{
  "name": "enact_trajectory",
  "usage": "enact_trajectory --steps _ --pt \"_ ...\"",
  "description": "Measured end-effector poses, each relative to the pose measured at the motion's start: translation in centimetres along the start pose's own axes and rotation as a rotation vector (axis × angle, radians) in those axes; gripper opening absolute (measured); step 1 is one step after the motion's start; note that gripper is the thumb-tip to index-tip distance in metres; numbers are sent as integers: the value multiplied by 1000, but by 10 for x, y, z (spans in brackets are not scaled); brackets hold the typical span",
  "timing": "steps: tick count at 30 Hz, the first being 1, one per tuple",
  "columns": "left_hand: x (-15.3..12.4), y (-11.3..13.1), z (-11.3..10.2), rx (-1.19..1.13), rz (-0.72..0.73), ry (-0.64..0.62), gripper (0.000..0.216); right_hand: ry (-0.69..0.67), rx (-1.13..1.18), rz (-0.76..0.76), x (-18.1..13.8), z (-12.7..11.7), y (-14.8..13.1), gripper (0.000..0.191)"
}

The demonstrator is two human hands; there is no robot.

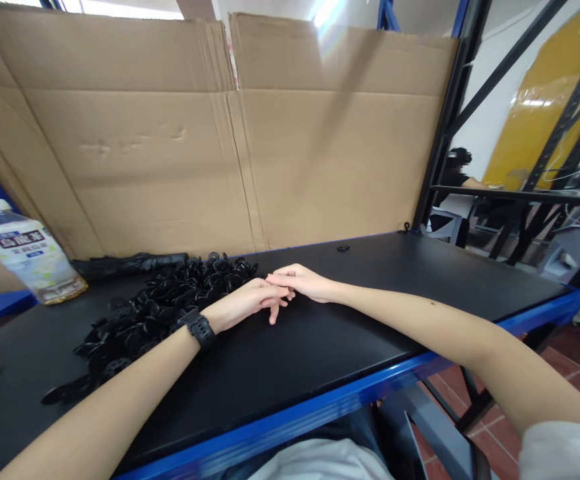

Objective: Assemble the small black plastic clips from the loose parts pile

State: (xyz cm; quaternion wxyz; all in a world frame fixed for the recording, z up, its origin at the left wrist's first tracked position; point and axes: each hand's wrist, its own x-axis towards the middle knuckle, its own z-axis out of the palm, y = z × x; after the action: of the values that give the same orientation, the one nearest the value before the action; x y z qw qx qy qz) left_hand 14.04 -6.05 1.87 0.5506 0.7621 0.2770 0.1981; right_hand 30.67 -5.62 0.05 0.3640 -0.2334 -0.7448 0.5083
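My left hand (253, 298), with a black watch (200, 328) on its wrist, reaches in above the table just right of a heap of black plastic discs (155, 307). Its fingers are partly stretched and apart, the lower ones hanging down. Against those fingers, my right hand (310, 283) is touching from the right, its own fingers bent and pressed together. Nothing is visible between the two hands; whatever the right fingertips may pinch is hidden. The discs look round, some with a raised stem, and lie jumbled together.
A labelled drink bottle (30, 253) stands at the left, beside a black plastic bag (130, 265). One loose black disc (343, 248) lies on the black table (370, 267); another part (406, 227) is at the far corner. Cardboard (340, 147) walls the back. A person (457, 177) sits beyond the rack.
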Motion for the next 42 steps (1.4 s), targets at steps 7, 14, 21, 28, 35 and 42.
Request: enact_trajectory --steps 7,14,21,28,35,42 --pt "3 -8 0 -318 53 189 39 105 42 59 4 -5 10 41" --pt "5 -8 8 -333 65 285 23 167 59 95 4 -1 9 42" --pt "4 -8 15 -193 27 289 47 221 5 130 3 2 3 43" --pt "5 -16 17 -151 44 377 50 142 -28 160 7 3 2 47" --pt "4 -21 16 -205 -9 446 42 72 41 243 20 -2 6 47" --pt "3 -24 17 -264 -76 433 42 -14 107 268 23 -8 10 47"
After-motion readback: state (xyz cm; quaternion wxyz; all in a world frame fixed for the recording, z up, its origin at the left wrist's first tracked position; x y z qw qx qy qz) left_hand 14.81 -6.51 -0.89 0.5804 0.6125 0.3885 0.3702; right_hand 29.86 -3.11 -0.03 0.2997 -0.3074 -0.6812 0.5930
